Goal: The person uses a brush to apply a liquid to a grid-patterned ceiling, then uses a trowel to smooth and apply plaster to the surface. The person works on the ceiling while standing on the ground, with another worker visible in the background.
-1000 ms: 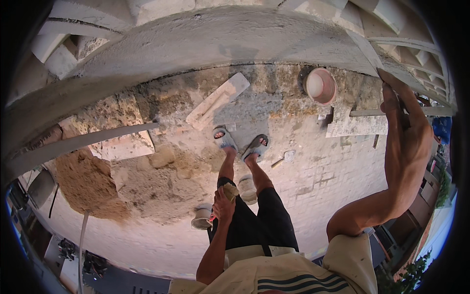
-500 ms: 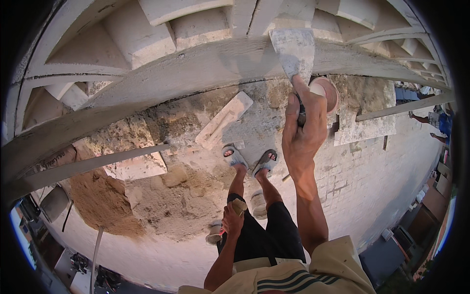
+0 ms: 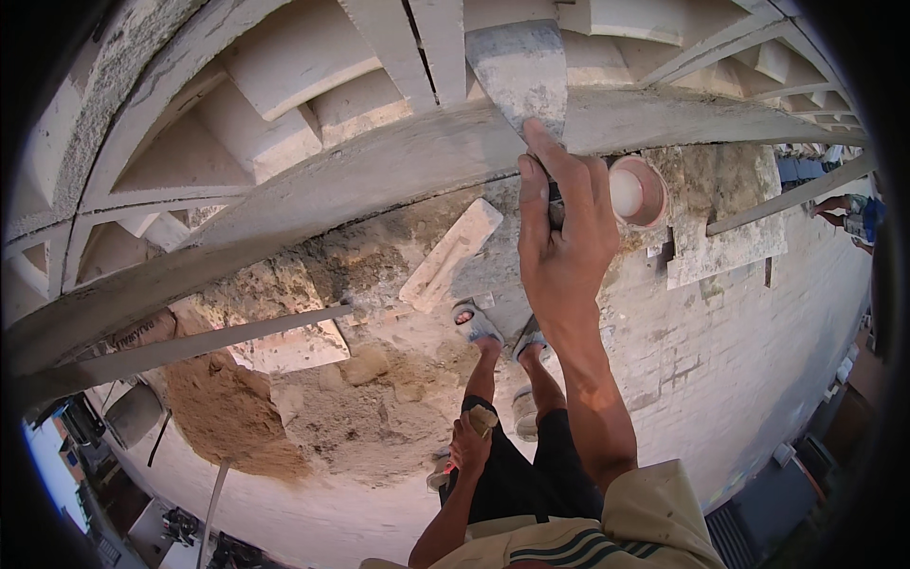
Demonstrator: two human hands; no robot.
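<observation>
My right hand (image 3: 569,223) is wrapped round a wide putty knife (image 3: 523,81), one finger stretched onto its blade. The grey, smeared blade is at the face of a pale concrete lattice wall (image 3: 379,142); whether its edge touches is hard to tell. Low by my thigh, my left hand (image 3: 468,446) is closed on a tan, blocky piece (image 3: 482,418) whose kind I cannot make out. Something small and red shows beside that hand. Just right of my right hand stands a pinkish bucket (image 3: 652,194) with whitish stuff inside.
A plastered board (image 3: 450,254) lies ahead of my feet. Brown sand (image 3: 227,412) is heaped at left, near a slanting beam (image 3: 190,337). Another beam (image 3: 791,204) slants at right over a pale sheet (image 3: 730,261). A pail (image 3: 526,412) stands by my legs. Another person (image 3: 858,216) is far right.
The putty knife and my right hand have shifted left and up along the lattice wall. The whole view has turned a little. My left hand keeps its hold on the tan piece.
</observation>
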